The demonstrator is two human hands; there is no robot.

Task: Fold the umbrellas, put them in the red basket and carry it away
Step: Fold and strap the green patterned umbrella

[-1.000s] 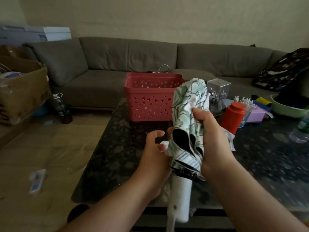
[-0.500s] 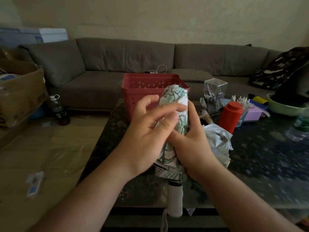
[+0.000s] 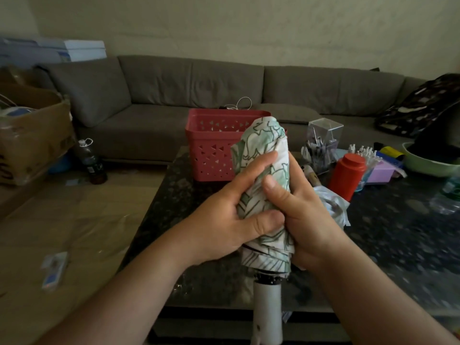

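grip: both hands wrap the same umbrella, held upright above the near edge of the table
left hand: left hand clamps the canopy from the left, fingers curled across the front of the fabric, thumb pressed low on the bundle
right hand: right hand grips from the right and behind, thumb laid over the front and touching the left thumb; its fingers are hidden behind the cloth
umbrella: white fabric with green leaf print, bunched into a tight roll, top end rounded over; canopy hem sits just below the hands
handle: white handle hangs straight down from a black collar, running out of the bottom of the view
red basket: red basket stands on the far left part of the table, behind the umbrella, not touched by either hand; contents cannot be made out
table right side: red bottle just right of the right hand, clear box with pens behind it, a crumpled white bag tucked behind the right wrist, green bowl at the far edge
background: grey sofa along the wall, cardboard box at left, dark bottle on the floor beside it
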